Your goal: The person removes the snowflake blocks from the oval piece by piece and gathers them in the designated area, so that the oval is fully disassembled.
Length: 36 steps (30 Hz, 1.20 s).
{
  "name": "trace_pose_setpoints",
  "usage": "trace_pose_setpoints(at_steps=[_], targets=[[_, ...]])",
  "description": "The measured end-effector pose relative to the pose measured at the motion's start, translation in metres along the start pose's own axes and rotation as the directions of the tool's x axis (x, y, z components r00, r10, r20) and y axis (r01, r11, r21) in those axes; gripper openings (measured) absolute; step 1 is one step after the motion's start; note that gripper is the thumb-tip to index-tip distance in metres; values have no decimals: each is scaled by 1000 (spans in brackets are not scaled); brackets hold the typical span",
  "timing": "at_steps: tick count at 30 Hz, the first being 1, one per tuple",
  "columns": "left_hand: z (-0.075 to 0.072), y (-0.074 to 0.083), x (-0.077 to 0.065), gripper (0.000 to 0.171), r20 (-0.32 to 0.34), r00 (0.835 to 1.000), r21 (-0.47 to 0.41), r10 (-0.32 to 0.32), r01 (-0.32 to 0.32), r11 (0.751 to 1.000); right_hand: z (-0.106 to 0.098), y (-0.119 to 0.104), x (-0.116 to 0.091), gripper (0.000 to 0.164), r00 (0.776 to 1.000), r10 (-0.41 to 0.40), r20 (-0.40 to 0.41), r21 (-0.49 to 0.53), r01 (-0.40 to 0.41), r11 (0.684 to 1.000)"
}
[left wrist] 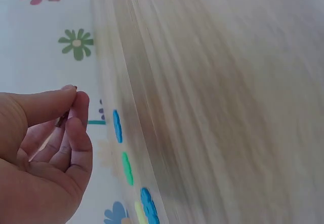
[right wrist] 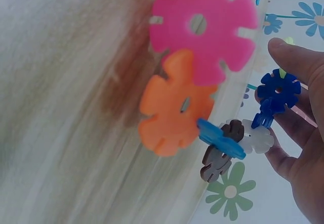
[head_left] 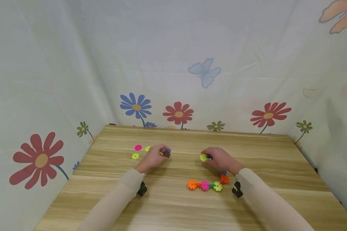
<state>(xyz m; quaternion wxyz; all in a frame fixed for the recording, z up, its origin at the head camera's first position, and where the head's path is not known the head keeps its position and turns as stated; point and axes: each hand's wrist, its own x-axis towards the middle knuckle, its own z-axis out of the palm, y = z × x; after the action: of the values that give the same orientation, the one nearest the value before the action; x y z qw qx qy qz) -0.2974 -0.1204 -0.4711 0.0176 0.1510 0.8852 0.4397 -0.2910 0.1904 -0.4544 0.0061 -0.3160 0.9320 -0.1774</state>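
Observation:
In the head view my left hand (head_left: pixel 154 157) is over the table, left of centre. It pinches a small brown flower-shaped disc (left wrist: pixel 62 119) between thumb and fingertips, mostly hidden by them. My right hand (head_left: pixel 219 158) holds the end of a chain of linked plastic flower discs, with a yellow disc (head_left: pixel 203 157) showing at its fingertips. Beside the fingers in the right wrist view are a dark blue disc (right wrist: pixel 279 88) and a white disc (right wrist: pixel 257 137). From there the chain trails down to an orange disc (head_left: pixel 192 184) on the table.
Loose discs lie near my left hand: a pink disc (head_left: pixel 137 147), a yellow-green disc (head_left: pixel 135 156) and, in the left wrist view, a green disc (left wrist: pixel 127 168) and a blue disc (left wrist: pixel 149 206). The wooden table (head_left: pixel 167 205) ends at a flower-printed curtain (head_left: pixel 162 64).

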Motion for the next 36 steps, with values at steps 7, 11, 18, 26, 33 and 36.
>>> trace_pose_setpoints(at_steps=[7, 11, 18, 26, 33, 36], targets=[[-8, -9, -2, 26, 1, 999, 43, -48, 48, 998, -1, -3, -1, 35, 999, 35, 23, -3, -35, 999], [-11, -11, -5, 29, 39, 997, 77, -71, 67, 995, -2, -4, -1, 34, 999, 44, 19, -3, -44, 999], [-8, -13, -10, 31, 119, 992, 212, -46, 20, 977, -2, -4, -2, 33, 999, 34, 23, 1, -34, 999], [-7, -14, -9, 29, 103, 994, 335, -32, -5, 942, -3, -7, -1, 32, 999, 29, 23, 6, -29, 1000], [-8, -14, -8, 23, 87, 995, 397, -49, 11, 918, -4, -9, -2, 34, 999, 26, 25, -4, -26, 1000], [-9, -12, -8, 21, 82, 995, 417, -48, 9, 909, -5, -10, -2, 35, 999, 30, 22, 1, -30, 1000]])
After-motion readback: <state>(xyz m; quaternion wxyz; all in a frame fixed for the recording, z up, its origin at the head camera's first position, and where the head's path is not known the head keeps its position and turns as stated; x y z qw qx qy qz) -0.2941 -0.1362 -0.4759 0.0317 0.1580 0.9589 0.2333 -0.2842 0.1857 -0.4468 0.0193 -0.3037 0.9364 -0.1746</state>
